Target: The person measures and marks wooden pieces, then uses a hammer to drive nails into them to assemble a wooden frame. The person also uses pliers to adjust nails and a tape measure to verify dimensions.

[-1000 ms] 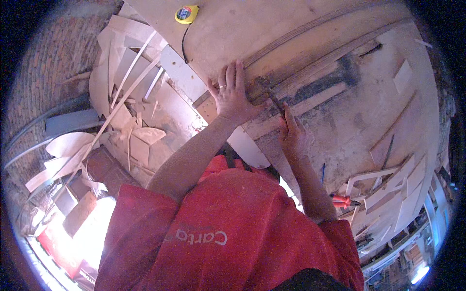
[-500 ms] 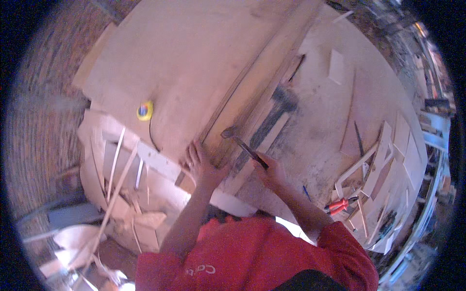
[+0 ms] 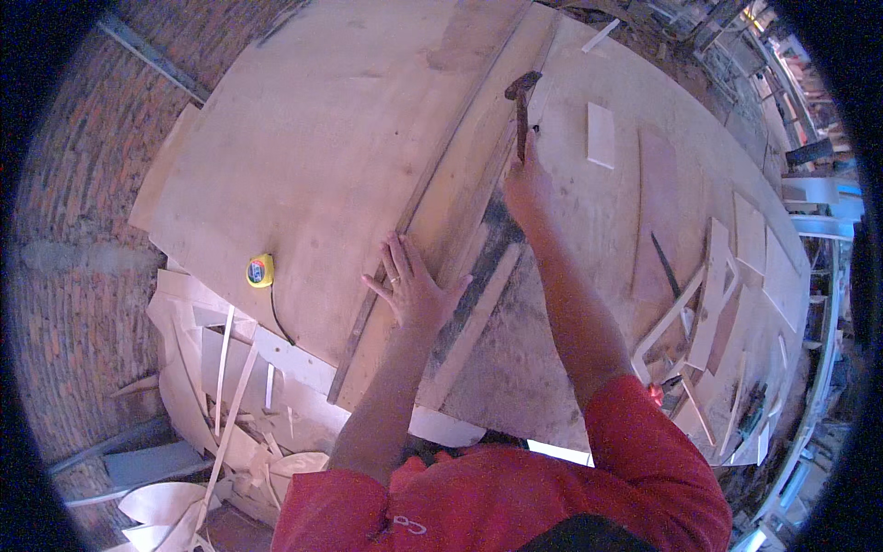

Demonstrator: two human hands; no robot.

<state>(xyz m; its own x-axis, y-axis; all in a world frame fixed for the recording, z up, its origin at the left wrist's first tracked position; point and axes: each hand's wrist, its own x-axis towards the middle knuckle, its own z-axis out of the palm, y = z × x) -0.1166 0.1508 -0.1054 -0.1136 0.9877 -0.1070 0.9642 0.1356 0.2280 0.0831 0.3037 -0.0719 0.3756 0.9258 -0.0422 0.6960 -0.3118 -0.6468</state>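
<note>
A long wooden board (image 3: pixel 451 189) with a raised dark-edged strip (image 3: pixel 432 175) along its left side runs slantwise over a large plywood sheet (image 3: pixel 303 138). My left hand (image 3: pixel 409 283) lies spread on this board, fingers apart, a ring on one finger. Farther off, my right hand (image 3: pixel 527 191) grips a hammer (image 3: pixel 522 120) by its handle, the dark metal head pointing away from me near the board's right edge. A loose narrow wood strip (image 3: pixel 478 313) lies to the right of the left hand.
A yellow tape measure (image 3: pixel 260 270) rests on the plywood at left. Wood offcuts (image 3: pixel 710 294) are piled on the right, and a pale rectangular piece (image 3: pixel 601 135) lies farther back. Thin scraps (image 3: pixel 221 368) clutter the lower left. A brick surface (image 3: pixel 83 239) borders the left.
My right hand has carried the hammer farther away along the board. The left hand has shifted away from me along the board and its fingers have spread. The view has moved too.
</note>
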